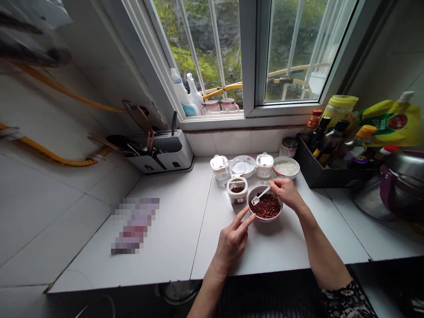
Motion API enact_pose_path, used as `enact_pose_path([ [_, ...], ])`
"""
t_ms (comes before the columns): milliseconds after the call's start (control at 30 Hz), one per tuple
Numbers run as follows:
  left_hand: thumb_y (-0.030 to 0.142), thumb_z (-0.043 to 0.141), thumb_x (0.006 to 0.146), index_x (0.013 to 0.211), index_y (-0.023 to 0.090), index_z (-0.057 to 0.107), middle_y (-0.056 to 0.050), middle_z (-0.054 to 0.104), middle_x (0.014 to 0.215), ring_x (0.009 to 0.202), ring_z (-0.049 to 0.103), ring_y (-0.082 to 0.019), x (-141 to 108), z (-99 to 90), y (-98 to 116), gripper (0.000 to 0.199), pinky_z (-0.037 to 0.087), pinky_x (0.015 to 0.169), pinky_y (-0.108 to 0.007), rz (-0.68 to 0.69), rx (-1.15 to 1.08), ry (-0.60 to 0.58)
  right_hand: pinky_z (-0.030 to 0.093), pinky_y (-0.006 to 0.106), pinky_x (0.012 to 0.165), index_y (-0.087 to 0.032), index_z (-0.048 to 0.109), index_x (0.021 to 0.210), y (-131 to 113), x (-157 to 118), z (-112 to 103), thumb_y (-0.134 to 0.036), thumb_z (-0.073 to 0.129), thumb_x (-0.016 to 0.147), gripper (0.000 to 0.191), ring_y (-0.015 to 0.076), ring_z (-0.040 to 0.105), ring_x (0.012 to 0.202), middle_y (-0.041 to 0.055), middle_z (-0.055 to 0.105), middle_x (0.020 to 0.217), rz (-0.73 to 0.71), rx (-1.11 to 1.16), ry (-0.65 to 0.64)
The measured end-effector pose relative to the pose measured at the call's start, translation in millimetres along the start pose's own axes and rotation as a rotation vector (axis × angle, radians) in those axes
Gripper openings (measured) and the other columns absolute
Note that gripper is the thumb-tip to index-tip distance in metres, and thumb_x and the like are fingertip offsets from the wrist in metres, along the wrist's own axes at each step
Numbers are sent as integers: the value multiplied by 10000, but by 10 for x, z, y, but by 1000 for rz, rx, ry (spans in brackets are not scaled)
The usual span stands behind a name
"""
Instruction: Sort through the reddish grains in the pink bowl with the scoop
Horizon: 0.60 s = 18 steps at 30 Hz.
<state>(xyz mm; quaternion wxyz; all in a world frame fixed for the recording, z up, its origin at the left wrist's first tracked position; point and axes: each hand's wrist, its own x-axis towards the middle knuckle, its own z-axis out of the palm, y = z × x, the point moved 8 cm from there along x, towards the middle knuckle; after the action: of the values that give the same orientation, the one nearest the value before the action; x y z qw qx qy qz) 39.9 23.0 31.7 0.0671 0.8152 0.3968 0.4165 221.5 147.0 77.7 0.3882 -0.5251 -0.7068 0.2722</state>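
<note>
My right hand (285,192) pinches the handle of a small white spoon (260,195), whose scoop rests over dark red peppercorns (266,207) in a bowl (266,219). Two extended fingers of my left hand (234,238) touch the bowl's left rim; that hand holds nothing. Just left of the bowl stands an open-topped clear jar (237,191) with similar dark red contents. Behind are two lidded jars, the left one (219,167) and the right one (264,165), a white dish (247,167) and a bowl of white stuff (286,167).
A utensil holder (172,152) stands at the back left. At the right are a black bin (314,174) of sauce bottles and a metal pot (371,198). A blurred flat item (135,227) lies on the left counter. The window is behind.
</note>
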Motion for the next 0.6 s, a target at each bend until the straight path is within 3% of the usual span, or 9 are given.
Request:
enact_pose_path([
  [200, -6, 425, 905, 1448, 286, 453, -114, 522, 1452, 1057, 697, -164, -4, 14, -5, 617, 594, 875, -262, -4, -8, -4, 392, 253, 467, -189, 563, 538, 136, 49, -22, -583, 551, 812, 480, 130, 500, 402, -5, 526, 431, 128, 196, 88],
  [300, -6, 424, 905, 1449, 280, 453, -112, 532, 1442, 1057, 697, -164, -6, 13, -4, 616, 594, 881, -265, -3, 4, 1, 398, 266, 476, -193, 563, 558, 66, 58, -36, -613, 536, 829, 500, 135, 500, 413, 7, 545, 466, 122, 223, 197],
  [400, -1, 424, 904, 1457, 278, 443, -109, 532, 1443, 1032, 706, -160, -8, 18, -5, 621, 600, 866, -258, -2, 20, -5, 426, 278, 553, -203, 561, 614, -171, 17, -26, -524, 464, 927, 459, 147, 512, 482, 12, 558, 500, -2, 99, 324],
  [467, -1, 425, 902, 1458, 281, 443, -112, 524, 1451, 1018, 710, -158, -9, 20, -7, 623, 601, 862, -259, -3, 14, -8, 452, 307, 689, -208, 543, 621, -421, -42, 32, -445, 425, 973, 441, 158, 530, 558, 25, 584, 557, -172, -92, 373],
  [600, -8, 423, 895, 1445, 287, 458, -109, 514, 1460, 1044, 700, -161, -5, 15, -9, 625, 593, 887, -275, -13, -4, -7, 393, 357, 945, -206, 564, 678, -774, -169, 265, -310, 412, 1006, 377, 147, 528, 598, 17, 612, 629, -472, -405, 307],
])
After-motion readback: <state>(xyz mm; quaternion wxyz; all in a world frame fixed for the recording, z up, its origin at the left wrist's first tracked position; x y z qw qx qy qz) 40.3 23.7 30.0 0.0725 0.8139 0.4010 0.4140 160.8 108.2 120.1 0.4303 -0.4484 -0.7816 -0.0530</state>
